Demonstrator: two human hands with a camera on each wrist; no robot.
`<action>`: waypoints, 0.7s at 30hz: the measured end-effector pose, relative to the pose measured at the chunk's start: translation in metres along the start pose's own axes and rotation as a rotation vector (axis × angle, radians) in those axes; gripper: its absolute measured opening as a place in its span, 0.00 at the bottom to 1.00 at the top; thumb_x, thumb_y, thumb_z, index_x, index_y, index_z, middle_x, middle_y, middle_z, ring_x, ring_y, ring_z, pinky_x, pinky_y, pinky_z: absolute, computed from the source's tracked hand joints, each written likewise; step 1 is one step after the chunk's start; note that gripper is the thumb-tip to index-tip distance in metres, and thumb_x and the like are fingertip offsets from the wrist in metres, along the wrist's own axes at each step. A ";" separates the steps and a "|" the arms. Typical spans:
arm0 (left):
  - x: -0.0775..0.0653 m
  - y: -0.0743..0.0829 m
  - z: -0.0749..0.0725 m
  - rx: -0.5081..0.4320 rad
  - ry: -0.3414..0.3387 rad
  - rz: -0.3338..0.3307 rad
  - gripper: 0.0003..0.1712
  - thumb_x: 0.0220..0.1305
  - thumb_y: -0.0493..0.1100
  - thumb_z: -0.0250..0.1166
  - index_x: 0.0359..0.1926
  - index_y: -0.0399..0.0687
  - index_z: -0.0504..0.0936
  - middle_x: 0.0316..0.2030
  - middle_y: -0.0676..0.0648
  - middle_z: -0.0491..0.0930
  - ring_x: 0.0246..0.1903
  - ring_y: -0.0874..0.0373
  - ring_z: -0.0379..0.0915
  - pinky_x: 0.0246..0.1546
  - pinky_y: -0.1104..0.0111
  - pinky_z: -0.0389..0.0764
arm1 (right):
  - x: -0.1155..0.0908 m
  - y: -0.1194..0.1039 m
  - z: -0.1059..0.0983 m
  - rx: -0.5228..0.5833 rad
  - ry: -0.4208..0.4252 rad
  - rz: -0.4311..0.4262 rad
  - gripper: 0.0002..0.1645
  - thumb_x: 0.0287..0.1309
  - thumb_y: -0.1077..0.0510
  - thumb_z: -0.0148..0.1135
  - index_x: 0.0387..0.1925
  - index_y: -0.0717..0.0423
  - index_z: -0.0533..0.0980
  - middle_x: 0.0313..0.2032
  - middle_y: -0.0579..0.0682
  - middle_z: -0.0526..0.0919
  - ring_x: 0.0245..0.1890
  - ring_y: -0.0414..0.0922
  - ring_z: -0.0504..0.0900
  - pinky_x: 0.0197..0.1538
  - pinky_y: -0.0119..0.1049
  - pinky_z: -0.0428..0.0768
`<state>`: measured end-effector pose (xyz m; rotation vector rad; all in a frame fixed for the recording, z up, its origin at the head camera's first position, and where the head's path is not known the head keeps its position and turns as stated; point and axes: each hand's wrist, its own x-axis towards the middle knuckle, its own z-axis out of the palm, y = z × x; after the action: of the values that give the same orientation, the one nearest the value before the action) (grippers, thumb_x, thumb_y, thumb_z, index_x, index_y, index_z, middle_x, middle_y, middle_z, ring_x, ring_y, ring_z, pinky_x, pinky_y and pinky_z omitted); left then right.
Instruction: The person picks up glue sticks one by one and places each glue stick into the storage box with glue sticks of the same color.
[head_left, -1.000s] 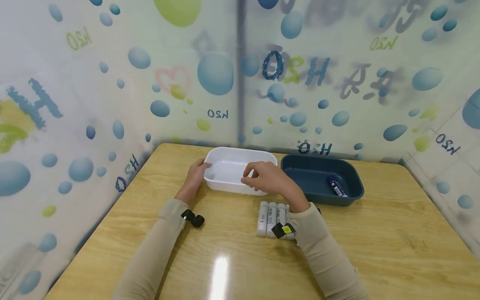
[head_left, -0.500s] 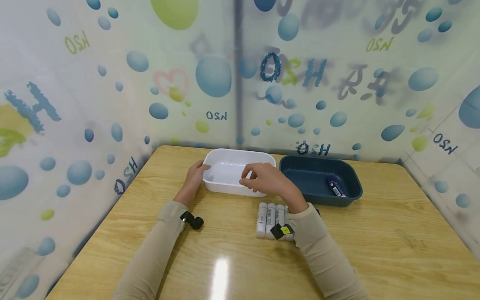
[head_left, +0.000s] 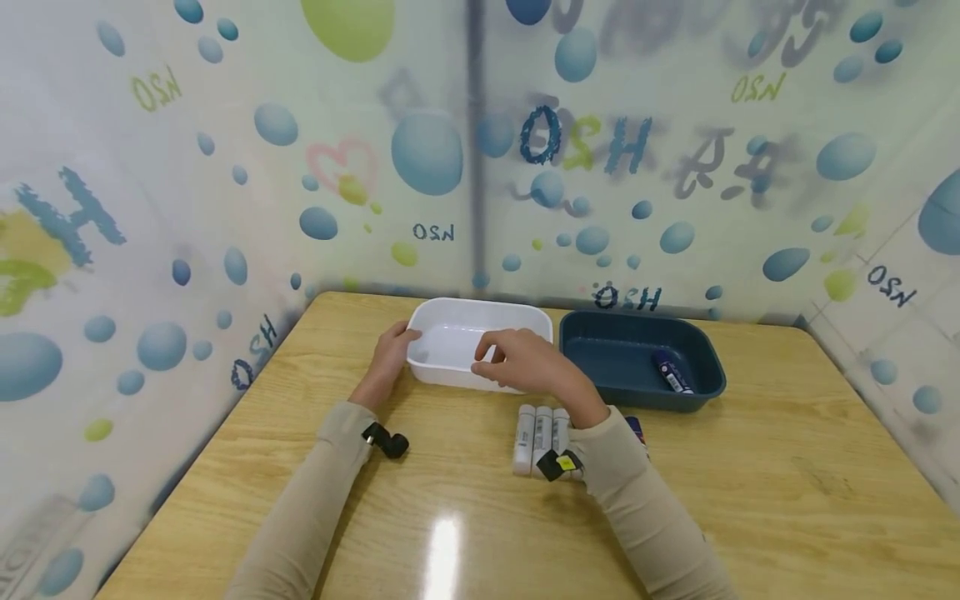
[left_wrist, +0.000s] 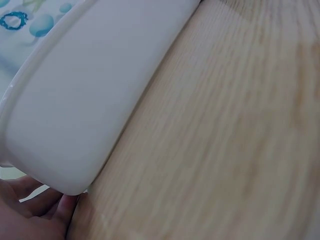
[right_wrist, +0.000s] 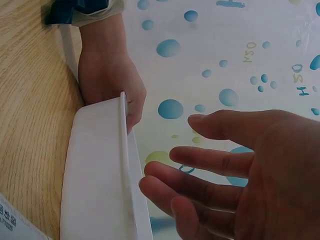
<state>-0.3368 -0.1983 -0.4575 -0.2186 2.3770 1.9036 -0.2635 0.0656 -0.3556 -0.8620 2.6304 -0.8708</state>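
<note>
My left hand (head_left: 390,350) grips the left end of a white plastic bin (head_left: 442,375), thumb over the rim and fingers outside; the left wrist view shows those fingers (left_wrist: 62,207) low against the bin's wall. Over the right part of this bin hovers my right hand (head_left: 525,360). Its fingers are loosely bent, thumb apart from them, and the right wrist view shows nothing between the fingers (right_wrist: 205,162). Below that wrist, several white cylindrical tubes (head_left: 542,437) lie side by side on the table. My right sleeve hides some of them.
Right of the white bin stands a dark blue bin (head_left: 600,387) with a dark blue and white cylinder (head_left: 672,372) inside. A dark blue object (head_left: 636,429) peeks out beside my right sleeve. The wooden table (head_left: 810,467) meets patterned walls at its back and left.
My right hand has shifted slightly left over the white bin, and its sleeve now uncovers more of the dark blue object on the table. The left hand keeps its grip on the bin.
</note>
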 end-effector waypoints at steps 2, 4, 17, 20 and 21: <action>0.000 0.000 0.001 0.002 0.002 0.001 0.34 0.76 0.48 0.50 0.78 0.41 0.62 0.77 0.39 0.63 0.75 0.44 0.61 0.78 0.52 0.62 | -0.001 0.001 -0.001 0.002 0.012 -0.002 0.14 0.72 0.48 0.61 0.51 0.52 0.82 0.39 0.56 0.90 0.30 0.43 0.86 0.34 0.34 0.81; 0.001 0.000 0.001 0.002 0.003 0.003 0.34 0.76 0.48 0.50 0.78 0.41 0.62 0.77 0.39 0.63 0.76 0.44 0.61 0.78 0.52 0.62 | -0.001 0.001 -0.002 0.004 0.019 -0.010 0.15 0.72 0.48 0.61 0.51 0.52 0.81 0.39 0.56 0.90 0.30 0.42 0.85 0.34 0.34 0.81; 0.002 -0.002 0.002 0.000 0.021 0.017 0.33 0.75 0.47 0.50 0.77 0.40 0.64 0.76 0.38 0.65 0.74 0.43 0.63 0.77 0.52 0.63 | 0.002 -0.004 0.003 0.016 0.272 0.002 0.16 0.70 0.47 0.63 0.52 0.51 0.81 0.43 0.49 0.90 0.43 0.46 0.87 0.47 0.42 0.85; 0.001 -0.002 0.002 0.001 0.016 0.003 0.34 0.76 0.48 0.50 0.78 0.41 0.62 0.77 0.38 0.64 0.75 0.43 0.62 0.78 0.52 0.62 | 0.003 -0.006 0.006 0.060 0.331 0.005 0.18 0.68 0.48 0.63 0.53 0.53 0.80 0.43 0.50 0.89 0.44 0.47 0.88 0.48 0.43 0.85; 0.001 -0.002 0.002 0.003 0.017 -0.004 0.34 0.76 0.48 0.50 0.78 0.42 0.62 0.77 0.39 0.63 0.75 0.44 0.61 0.78 0.52 0.62 | 0.004 -0.006 0.007 0.074 0.342 0.010 0.18 0.68 0.48 0.63 0.53 0.53 0.80 0.43 0.50 0.89 0.44 0.47 0.88 0.48 0.43 0.85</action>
<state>-0.3371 -0.1971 -0.4602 -0.2397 2.3876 1.9042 -0.2612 0.0560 -0.3571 -0.7356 2.8606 -1.1990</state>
